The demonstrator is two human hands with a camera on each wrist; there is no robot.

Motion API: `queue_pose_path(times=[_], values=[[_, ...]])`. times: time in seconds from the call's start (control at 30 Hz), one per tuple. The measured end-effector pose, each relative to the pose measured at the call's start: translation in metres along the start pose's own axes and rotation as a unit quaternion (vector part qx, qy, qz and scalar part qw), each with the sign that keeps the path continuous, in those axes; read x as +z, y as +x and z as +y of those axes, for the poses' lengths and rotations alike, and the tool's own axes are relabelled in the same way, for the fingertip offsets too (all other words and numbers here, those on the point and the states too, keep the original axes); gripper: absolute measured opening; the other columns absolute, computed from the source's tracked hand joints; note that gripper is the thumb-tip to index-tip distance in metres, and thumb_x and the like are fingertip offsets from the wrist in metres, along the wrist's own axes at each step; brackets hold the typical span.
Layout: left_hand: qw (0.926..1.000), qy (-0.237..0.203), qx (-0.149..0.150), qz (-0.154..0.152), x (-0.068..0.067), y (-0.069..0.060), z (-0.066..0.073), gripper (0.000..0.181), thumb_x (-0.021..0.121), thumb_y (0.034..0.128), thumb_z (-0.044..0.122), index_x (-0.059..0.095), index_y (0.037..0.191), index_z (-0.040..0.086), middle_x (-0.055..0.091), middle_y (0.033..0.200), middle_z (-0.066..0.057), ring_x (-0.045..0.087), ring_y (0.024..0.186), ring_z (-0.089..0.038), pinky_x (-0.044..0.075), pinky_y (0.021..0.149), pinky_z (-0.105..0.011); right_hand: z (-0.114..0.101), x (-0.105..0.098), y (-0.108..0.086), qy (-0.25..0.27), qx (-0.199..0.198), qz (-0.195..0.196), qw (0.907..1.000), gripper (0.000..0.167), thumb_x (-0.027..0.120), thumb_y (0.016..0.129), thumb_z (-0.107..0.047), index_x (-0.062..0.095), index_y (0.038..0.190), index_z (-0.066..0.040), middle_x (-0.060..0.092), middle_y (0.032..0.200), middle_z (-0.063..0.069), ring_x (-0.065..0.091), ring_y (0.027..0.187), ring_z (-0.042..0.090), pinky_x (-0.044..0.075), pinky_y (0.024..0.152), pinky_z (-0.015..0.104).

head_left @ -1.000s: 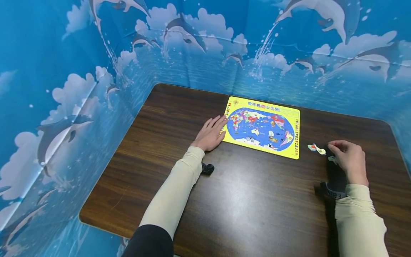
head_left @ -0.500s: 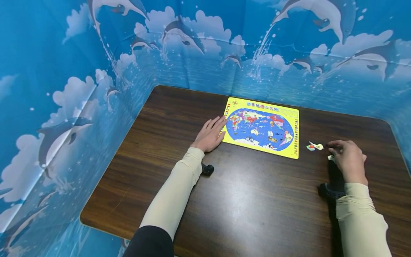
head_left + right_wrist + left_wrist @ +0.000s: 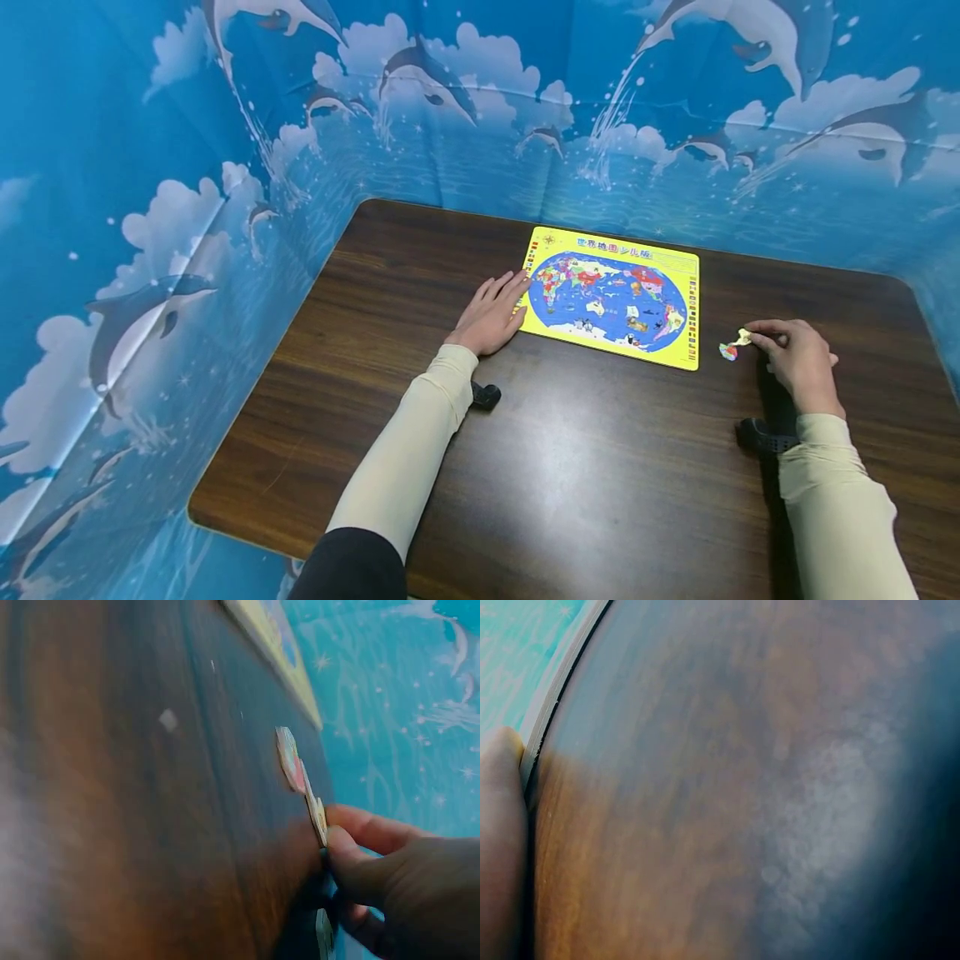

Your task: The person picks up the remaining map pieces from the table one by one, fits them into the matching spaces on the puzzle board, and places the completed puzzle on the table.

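A yellow world-map puzzle board (image 3: 615,350) lies flat toward the back of the table. My left hand (image 3: 491,315) rests at its left edge, fingers straight and fingertips over the border. To the right of the board, my right hand (image 3: 798,358) pinches a small pale puzzle piece (image 3: 744,337) between thumb and forefinger. In the right wrist view this piece (image 3: 320,820) is at the fingertips, its far end against a red and green puzzle piece (image 3: 290,759). Another thin piece (image 3: 324,934) shows beneath the hand. The left wrist view is blurred, with only a fingertip (image 3: 502,765) along the board's edge.
The dark wooden table (image 3: 570,467) has rounded corners. Blue dolphin-printed cloth (image 3: 465,150) hangs along its back and left sides. Dark straps with small cameras sit at both wrists, such as the right wrist camera (image 3: 757,435).
My right hand has moved slightly left and now pinches the pale piece. The red and green piece has shifted a little. My left hand has stayed still on the board.
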State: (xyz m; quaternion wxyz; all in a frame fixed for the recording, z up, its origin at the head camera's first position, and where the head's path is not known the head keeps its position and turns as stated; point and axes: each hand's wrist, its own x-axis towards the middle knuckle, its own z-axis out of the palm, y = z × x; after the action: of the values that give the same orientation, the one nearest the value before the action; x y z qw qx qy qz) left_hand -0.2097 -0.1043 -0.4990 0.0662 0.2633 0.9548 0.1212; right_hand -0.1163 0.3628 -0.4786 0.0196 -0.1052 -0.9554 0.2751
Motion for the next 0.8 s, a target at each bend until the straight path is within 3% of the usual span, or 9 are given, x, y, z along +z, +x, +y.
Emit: queue_pose_path(times=[0.07,0.17,0.3,0.47,0.63,0.8], values=[[1.0,0.001,-0.002,-0.001,0.001,-0.001,-0.001,0.059,0.029,0.1133,0.039,0.019,0.169,0.022,0.012,0.177,0.005,0.009,0.165,-0.019,0.005,0.136,-0.04,0.001,0.0,0.003,-0.008,-0.024,0.0,0.9997,0.028,0.055,0.109,-0.015,0.07,0.124,0.003,0.058,0.124,0.032,0.051,0.108,0.049,0.025,0.093,0.075],[1.0,-0.003,-0.001,-0.001,0.002,-0.001,-0.001,0.059,0.029,0.1132,0.04,0.019,0.169,0.022,0.012,0.177,0.004,0.008,0.165,-0.019,0.005,0.136,-0.04,0.0,-0.004,0.003,-0.008,-0.009,-0.001,0.9999,0.034,0.052,0.111,-0.021,0.068,0.127,0.004,0.06,0.122,0.034,0.052,0.107,0.05,0.026,0.093,0.074],[0.9999,-0.014,-0.001,0.004,0.001,-0.001,-0.002,0.059,0.03,0.1131,0.039,0.02,0.168,0.022,0.012,0.177,0.004,0.007,0.165,-0.019,0.003,0.136,-0.041,-0.006,-0.009,0.0,0.009,0.046,-0.023,0.9986,0.048,0.053,0.11,-0.037,0.065,0.129,0.006,0.061,0.123,0.039,0.051,0.114,0.057,0.013,0.104,0.089],[0.9999,-0.012,-0.009,0.002,0.0,-0.001,-0.003,0.059,0.029,0.1131,0.039,0.02,0.169,0.022,0.011,0.178,0.004,0.007,0.165,-0.019,0.002,0.136,-0.04,-0.014,-0.006,-0.001,0.028,0.064,-0.036,0.9969,0.043,0.06,0.107,-0.032,0.066,0.128,0.005,0.059,0.131,0.039,0.048,0.122,0.058,0.005,0.103,0.092],[1.0,-0.002,-0.007,-0.007,0.0,-0.001,-0.001,0.059,0.029,0.1132,0.04,0.018,0.169,0.022,0.01,0.178,0.004,0.007,0.165,-0.019,0.003,0.136,-0.04,-0.013,-0.006,0.0,0.03,0.045,-0.057,0.9969,0.037,0.059,0.107,-0.023,0.064,0.132,0.004,0.058,0.132,0.04,0.05,0.122,0.06,0.0,0.1,0.097],[1.0,-0.001,-0.005,-0.002,-0.001,-0.001,0.0,0.059,0.029,0.1132,0.039,0.019,0.169,0.022,0.011,0.178,0.004,0.008,0.165,-0.019,0.003,0.136,-0.04,-0.01,-0.013,0.002,0.019,0.012,-0.095,0.9953,0.036,0.056,0.108,-0.017,0.059,0.137,0.004,0.057,0.13,0.041,0.056,0.108,0.057,0.006,0.094,0.099]])
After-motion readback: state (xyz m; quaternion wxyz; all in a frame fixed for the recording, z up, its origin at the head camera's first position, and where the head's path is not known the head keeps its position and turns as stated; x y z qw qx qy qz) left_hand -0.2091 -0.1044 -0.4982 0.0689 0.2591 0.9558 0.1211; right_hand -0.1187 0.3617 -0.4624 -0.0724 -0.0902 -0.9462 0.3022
